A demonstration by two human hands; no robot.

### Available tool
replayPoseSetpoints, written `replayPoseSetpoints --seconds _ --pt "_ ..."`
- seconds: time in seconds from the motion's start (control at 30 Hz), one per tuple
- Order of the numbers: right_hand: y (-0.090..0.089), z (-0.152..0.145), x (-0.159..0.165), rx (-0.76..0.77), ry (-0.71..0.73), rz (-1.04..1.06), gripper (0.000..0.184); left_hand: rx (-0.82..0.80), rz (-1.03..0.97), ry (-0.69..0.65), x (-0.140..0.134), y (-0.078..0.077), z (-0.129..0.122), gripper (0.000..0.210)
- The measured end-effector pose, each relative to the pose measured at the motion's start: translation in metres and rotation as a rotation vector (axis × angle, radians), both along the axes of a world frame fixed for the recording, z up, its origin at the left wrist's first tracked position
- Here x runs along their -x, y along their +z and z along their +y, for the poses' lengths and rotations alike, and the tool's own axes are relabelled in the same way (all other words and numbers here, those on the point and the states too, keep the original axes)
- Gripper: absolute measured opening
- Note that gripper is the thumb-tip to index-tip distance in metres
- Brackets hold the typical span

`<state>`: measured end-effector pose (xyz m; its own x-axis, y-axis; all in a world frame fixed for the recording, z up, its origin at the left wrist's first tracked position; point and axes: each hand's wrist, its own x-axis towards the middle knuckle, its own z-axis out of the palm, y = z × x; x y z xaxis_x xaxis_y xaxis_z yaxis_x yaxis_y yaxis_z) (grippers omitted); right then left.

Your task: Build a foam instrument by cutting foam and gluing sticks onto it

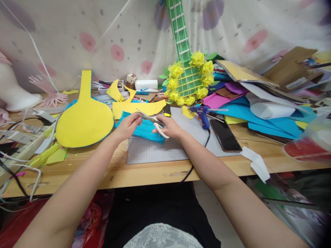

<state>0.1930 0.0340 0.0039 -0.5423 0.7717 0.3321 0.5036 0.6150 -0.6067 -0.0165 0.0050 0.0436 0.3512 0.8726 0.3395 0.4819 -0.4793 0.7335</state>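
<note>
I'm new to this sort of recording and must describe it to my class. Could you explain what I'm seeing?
There is no machine here: a person works with two bare hands. The single picture comes from a camera worn on the head, looking forward and down. The right hand holds scissors. The left hand is up by the blades; whether it holds anything is too small to tell. Below them, blue material lies partly over a grey mat on a wooden table. Around them are a yellow paddle-like shape, a glue gun and a phone.
</note>
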Motion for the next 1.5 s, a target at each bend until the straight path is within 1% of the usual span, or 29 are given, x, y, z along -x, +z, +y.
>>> replayPoseSetpoints --seconds 0.17,0.3,0.37,0.47,0.57,0.67,0.93,1.1,1.23,1.37,1.5 --pt "0.0019 -0.001 0.0 -0.012 -0.063 -0.021 0.046 0.002 0.04 0.037 0.0019 0.0007 0.0004 0.027" --pt "0.0029 -0.0001 -0.0008 0.021 -0.107 0.012 0.044 0.023 0.046 0.01 0.0038 -0.0004 0.0015 0.027" --pt "0.0032 0.0004 -0.0016 0.037 -0.097 0.035 0.043 0.023 0.046 -0.008 0.0036 0.0001 0.0015 0.029" --pt "0.0035 0.0005 -0.0023 0.031 -0.039 0.024 0.045 0.017 0.037 -0.024 0.0026 0.0013 0.0009 0.03" --pt "0.0033 0.0003 -0.0019 0.014 0.035 -0.003 0.046 0.007 0.027 -0.02 0.0024 0.0017 0.0009 0.031" --pt "0.0025 0.0003 -0.0011 0.015 0.062 -0.003 0.046 -0.002 0.034 -0.017 0.003 0.0016 0.0018 0.034" --pt "0.0006 0.0022 -0.0027 0.001 -0.022 -0.005 0.047 0.039 0.009 -0.031 0.0037 0.0009 0.0042 0.034" --pt "0.0028 0.0019 -0.0022 0.024 -0.092 0.01 0.045 0.033 0.033 -0.011 0.0048 0.0026 0.0037 0.034" --pt "0.0043 0.0007 -0.0023 0.02 -0.081 -0.007 0.042 0.013 0.036 -0.007 0.0048 0.0023 0.0029 0.031" --pt "0.0027 0.0002 -0.0016 -0.006 -0.053 -0.045 0.046 0.009 0.004 0.032 0.0043 -0.0007 0.0021 0.021" --pt "0.0004 0.0006 0.0003 -0.031 -0.025 -0.057 0.047 -0.013 -0.027 0.054 0.0038 -0.0035 0.0027 0.017"
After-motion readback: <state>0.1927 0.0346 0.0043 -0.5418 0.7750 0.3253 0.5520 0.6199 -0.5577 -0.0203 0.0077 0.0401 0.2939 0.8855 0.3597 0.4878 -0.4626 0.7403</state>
